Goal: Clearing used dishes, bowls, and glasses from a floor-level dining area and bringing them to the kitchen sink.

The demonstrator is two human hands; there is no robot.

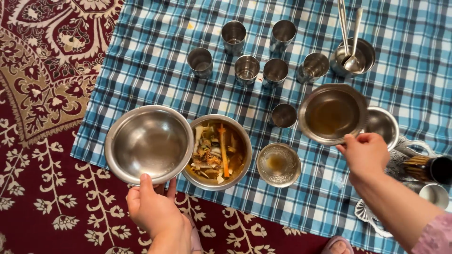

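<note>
My left hand (153,209) grips the near rim of an empty steel bowl (148,143), held over the edge of the checked blue cloth (155,56). My right hand (365,153) pinches the near rim of another steel bowl (332,113) with brownish liquid in it, tilted a little. Between them sits a steel bowl of vegetable scraps and peels (217,151). A small steel bowl (278,164) with a brown residue stands just right of it.
Several steel cups (247,68) stand at the back of the cloth, one (284,115) nearer. A steel pot with two spoons (352,59) is at back right. Another bowl (383,123), an ornate tray (400,160) and a dark container (431,168) lie right. Patterned red carpet (42,94) surrounds.
</note>
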